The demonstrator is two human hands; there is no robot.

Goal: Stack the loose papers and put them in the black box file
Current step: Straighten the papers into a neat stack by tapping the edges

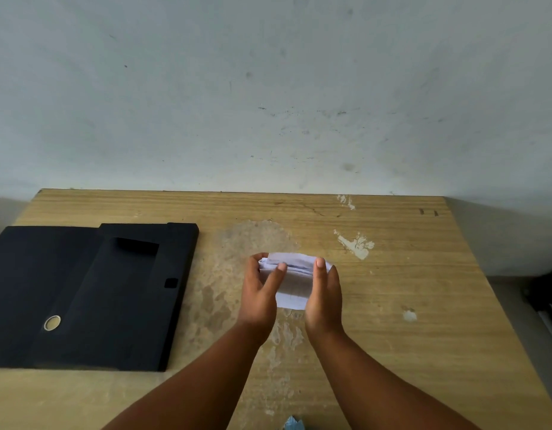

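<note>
Head cam: both hands, left (258,301) and right (322,301), squeeze the papers (295,283) just right of the box file (92,293) (lying closed, flat on the table (408,274)). Loose grip while carrying over could let sheets fan out and slip.

Black box file (92,293) cut off at the left edge.

Worn wooden table (392,290) against a stained pale wall (268,88)
</note>
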